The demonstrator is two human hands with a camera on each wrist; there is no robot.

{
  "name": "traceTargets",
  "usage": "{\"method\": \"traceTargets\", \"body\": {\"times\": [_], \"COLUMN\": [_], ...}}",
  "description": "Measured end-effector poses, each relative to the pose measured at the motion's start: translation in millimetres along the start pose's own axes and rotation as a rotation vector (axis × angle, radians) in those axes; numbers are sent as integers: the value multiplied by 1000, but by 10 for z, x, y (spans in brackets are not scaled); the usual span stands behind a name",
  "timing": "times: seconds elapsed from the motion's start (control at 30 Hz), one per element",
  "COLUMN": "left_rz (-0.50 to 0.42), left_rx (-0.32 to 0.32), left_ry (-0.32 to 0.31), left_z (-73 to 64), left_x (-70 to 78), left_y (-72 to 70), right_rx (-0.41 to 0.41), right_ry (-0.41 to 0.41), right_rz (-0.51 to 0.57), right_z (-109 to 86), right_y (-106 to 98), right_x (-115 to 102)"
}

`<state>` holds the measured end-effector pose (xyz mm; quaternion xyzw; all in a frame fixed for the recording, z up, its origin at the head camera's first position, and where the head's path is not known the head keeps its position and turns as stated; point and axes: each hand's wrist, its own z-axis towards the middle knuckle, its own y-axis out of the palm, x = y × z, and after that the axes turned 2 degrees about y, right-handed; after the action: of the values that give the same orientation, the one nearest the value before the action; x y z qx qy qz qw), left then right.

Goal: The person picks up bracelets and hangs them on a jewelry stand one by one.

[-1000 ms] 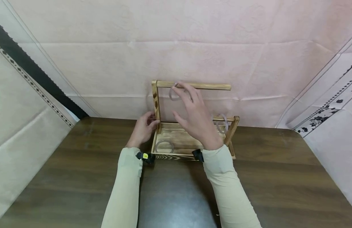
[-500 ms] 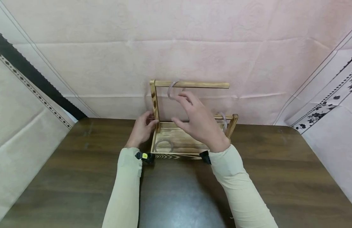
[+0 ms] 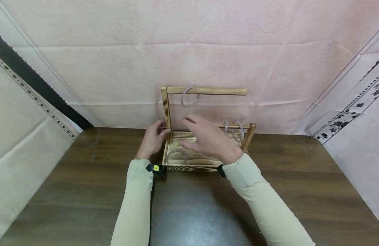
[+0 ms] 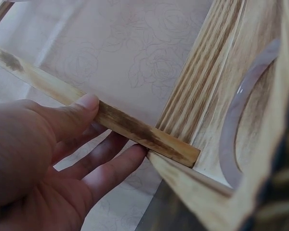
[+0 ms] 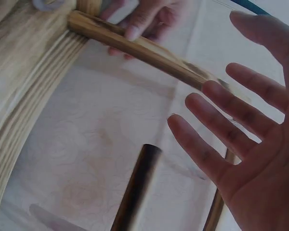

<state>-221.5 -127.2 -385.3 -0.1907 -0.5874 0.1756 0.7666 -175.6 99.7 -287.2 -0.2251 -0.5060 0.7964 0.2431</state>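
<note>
My left hand (image 3: 151,141) pinches the left upright post (image 3: 167,111) of a wooden jewelry stand; in the left wrist view, its thumb lies on the post (image 4: 135,129) with fingers behind. My right hand (image 3: 208,138) hovers over the stand's tray, holding nothing; the right wrist view shows its fingers (image 5: 202,122) spread. A pale lilac bangle (image 3: 182,100) hangs on the upper bar (image 3: 223,91). Two more, a bangle (image 3: 226,127) and another bangle (image 3: 242,132), hang on the lower bar toward the right. One bangle (image 4: 228,130) lies flat in the tray, at its left end.
The stand's tray (image 3: 189,168) sits on a dark brown wooden table (image 3: 300,177), close to the back. Behind rises a pale pink cloth backdrop (image 3: 189,61). A short right post (image 3: 249,136) supports the lower bar. The upper bar's right end is free.
My right hand has let go of the bangle on the upper bar and moved down, away from it. That bangle now hangs free. The left hand keeps its hold on the post.
</note>
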Motion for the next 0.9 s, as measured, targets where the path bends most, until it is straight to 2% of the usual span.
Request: {"method": "traceTargets", "body": {"times": [0.2,0.47,0.9], "left_rz": [19,16,-9], "left_rx": [-2,-8,-19], "left_ry": [-4,-11,-18], "left_z": [-13,-9,-14], "left_x": [-3,10,5], "left_y": [-35,-19,-22], "right_rx": [-61,-227,-353], "right_ry": [-1,31,38], "right_rz": [-36,-28,-131], "right_z": [19,52,138], "right_y": [76,155,370], "right_x": [-9,-30,-131]}}
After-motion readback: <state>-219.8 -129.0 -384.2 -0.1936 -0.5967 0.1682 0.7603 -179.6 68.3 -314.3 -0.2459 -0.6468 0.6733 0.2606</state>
